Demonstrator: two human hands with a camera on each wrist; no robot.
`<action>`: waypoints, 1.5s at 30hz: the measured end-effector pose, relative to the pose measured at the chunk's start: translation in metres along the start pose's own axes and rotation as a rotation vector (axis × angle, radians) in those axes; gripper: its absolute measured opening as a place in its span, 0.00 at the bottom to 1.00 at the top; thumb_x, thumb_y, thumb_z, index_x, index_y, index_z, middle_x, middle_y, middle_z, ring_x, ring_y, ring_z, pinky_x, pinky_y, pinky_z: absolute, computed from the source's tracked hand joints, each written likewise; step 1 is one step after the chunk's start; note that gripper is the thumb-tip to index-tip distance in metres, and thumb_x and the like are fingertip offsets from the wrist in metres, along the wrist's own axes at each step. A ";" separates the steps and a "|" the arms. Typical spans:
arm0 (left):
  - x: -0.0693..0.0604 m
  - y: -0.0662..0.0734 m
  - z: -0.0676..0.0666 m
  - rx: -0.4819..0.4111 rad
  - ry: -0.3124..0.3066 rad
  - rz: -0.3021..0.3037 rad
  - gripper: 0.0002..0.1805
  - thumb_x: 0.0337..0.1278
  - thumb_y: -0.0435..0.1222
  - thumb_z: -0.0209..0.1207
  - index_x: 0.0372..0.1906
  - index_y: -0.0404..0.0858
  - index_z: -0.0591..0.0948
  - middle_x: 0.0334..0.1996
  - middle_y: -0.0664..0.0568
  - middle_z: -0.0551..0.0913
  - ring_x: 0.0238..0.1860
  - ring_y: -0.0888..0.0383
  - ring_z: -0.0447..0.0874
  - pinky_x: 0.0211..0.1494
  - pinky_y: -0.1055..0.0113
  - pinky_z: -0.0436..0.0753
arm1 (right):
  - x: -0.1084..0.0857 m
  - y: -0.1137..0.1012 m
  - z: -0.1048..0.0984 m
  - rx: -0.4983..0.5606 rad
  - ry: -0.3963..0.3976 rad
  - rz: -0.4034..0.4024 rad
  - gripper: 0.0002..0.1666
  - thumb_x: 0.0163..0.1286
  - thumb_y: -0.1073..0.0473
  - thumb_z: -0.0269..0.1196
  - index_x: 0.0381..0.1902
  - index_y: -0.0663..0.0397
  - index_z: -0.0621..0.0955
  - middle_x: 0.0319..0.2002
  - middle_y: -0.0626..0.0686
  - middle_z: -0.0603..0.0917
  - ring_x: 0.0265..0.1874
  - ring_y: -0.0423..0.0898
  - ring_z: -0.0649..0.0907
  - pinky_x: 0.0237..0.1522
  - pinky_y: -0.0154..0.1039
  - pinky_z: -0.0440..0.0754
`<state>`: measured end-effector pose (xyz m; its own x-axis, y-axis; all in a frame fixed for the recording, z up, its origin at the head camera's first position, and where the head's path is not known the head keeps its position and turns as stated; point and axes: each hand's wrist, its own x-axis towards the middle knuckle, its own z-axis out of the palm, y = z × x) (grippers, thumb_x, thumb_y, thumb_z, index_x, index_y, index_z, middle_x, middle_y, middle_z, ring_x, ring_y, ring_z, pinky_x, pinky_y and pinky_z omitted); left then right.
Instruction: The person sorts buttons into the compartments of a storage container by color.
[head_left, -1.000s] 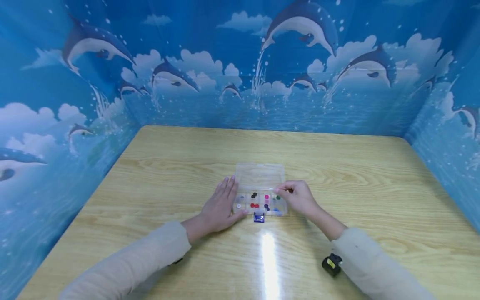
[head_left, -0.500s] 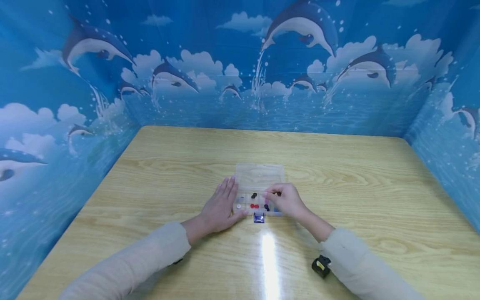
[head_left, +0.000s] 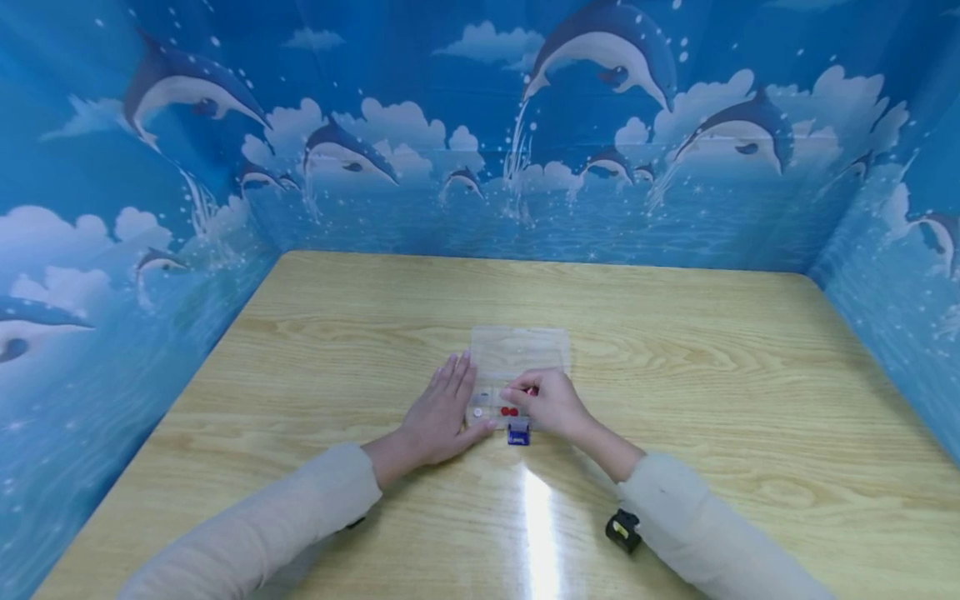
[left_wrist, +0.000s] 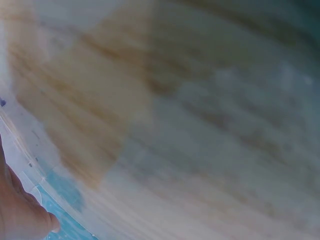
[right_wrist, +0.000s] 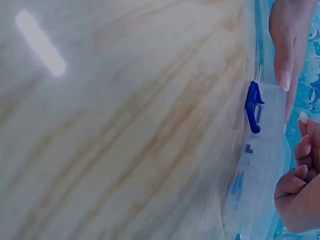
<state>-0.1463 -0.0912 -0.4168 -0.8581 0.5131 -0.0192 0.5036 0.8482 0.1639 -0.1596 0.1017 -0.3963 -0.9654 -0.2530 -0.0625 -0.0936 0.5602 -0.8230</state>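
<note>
A clear plastic compartment box (head_left: 471,425) lies on the table with its clear lid (head_left: 519,346) folded back. Its blue latch (head_left: 518,434) hangs at the front. Small buttons sit in the compartments, among them red buttons (head_left: 509,412) and a white button (head_left: 477,413). My left hand (head_left: 438,412) lies with straight fingers along the box's left side, thumb at its front edge. Over the compartments, my right hand (head_left: 551,402) pinches thumb and index finger together. A small white piece (right_wrist: 303,118) shows at its fingertips in the right wrist view. The hand covers the right compartments.
The wood-grain table (head_left: 360,325) spreads around the box. A blue dolphin-print curtain (head_left: 420,208) stands behind it and at both sides. A small black device (head_left: 623,531) is by the right sleeve. Light glares on the table (head_left: 538,525) in front.
My right hand has moved left across the box, from its right edge to over the middle compartments, fingers pinched throughout. The left hand and the box have stayed in place.
</note>
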 end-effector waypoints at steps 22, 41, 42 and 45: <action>0.000 -0.002 0.002 0.013 0.001 0.002 0.49 0.62 0.62 0.40 0.70 0.26 0.47 0.72 0.35 0.40 0.74 0.40 0.39 0.75 0.52 0.46 | 0.007 -0.014 0.021 -0.190 -0.065 -0.153 0.05 0.60 0.58 0.64 0.28 0.52 0.85 0.25 0.46 0.86 0.22 0.35 0.77 0.31 0.30 0.76; 0.000 -0.003 0.001 0.001 -0.010 -0.007 0.49 0.62 0.63 0.39 0.71 0.27 0.45 0.72 0.36 0.39 0.74 0.40 0.38 0.75 0.52 0.46 | 0.008 -0.013 0.020 -0.180 -0.050 -0.175 0.05 0.59 0.60 0.64 0.30 0.54 0.86 0.28 0.49 0.86 0.24 0.36 0.78 0.31 0.30 0.77; 0.000 -0.003 0.001 0.005 -0.012 -0.007 0.50 0.62 0.63 0.39 0.71 0.27 0.44 0.72 0.36 0.39 0.74 0.40 0.37 0.75 0.53 0.46 | 0.008 -0.013 0.020 -0.175 -0.041 -0.181 0.05 0.59 0.60 0.64 0.30 0.54 0.86 0.28 0.49 0.87 0.24 0.36 0.78 0.31 0.29 0.77; 0.000 -0.004 0.000 0.021 -0.015 -0.006 0.50 0.62 0.64 0.37 0.71 0.27 0.43 0.72 0.36 0.38 0.74 0.40 0.37 0.75 0.53 0.45 | 0.009 -0.014 0.017 -0.164 -0.018 -0.187 0.06 0.59 0.60 0.64 0.30 0.56 0.86 0.26 0.50 0.86 0.23 0.36 0.76 0.28 0.29 0.75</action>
<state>-0.1481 -0.0943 -0.4178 -0.8597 0.5096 -0.0347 0.5004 0.8539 0.1427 -0.1625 0.0786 -0.3950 -0.9232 -0.3777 0.0714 -0.3102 0.6223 -0.7187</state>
